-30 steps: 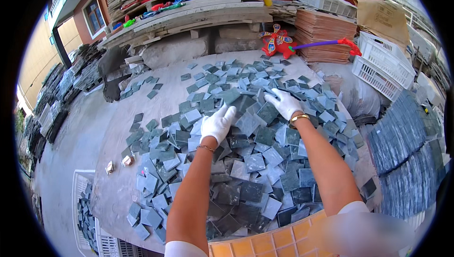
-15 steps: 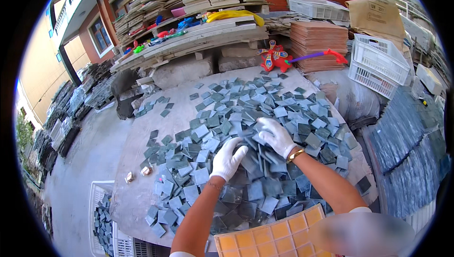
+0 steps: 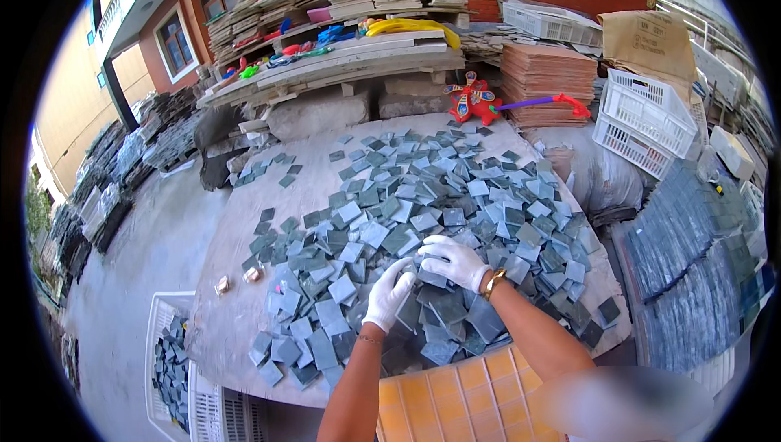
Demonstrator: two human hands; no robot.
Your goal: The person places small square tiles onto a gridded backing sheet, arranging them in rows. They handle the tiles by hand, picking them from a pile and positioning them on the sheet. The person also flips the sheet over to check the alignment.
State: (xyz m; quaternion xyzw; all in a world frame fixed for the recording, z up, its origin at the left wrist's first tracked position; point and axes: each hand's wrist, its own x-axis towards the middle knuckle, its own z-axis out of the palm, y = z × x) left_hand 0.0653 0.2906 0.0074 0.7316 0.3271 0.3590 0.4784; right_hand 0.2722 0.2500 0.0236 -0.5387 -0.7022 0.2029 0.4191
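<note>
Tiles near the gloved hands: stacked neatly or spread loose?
Spread loose: the grey tiles overlap at mixed angles across the pale surface.

Hard to make out at center, any firm grip on the gray tiles [image 3: 342,288] between left gloved hand [image 3: 387,296] and right gloved hand [image 3: 455,263]. Buried in part, layer under overlapping layer, down through the tiles. Cropped by the lower edge at left forearm [image 3: 355,393], yellow gridded panel [image 3: 447,401] and white crate [image 3: 205,401]. Smeared out at lower right, under a pale blur [image 3: 626,403] over the upper right arm [image 3: 549,348]. Too small to identify, in two shiny lumps [image 3: 254,274] at left.
</note>
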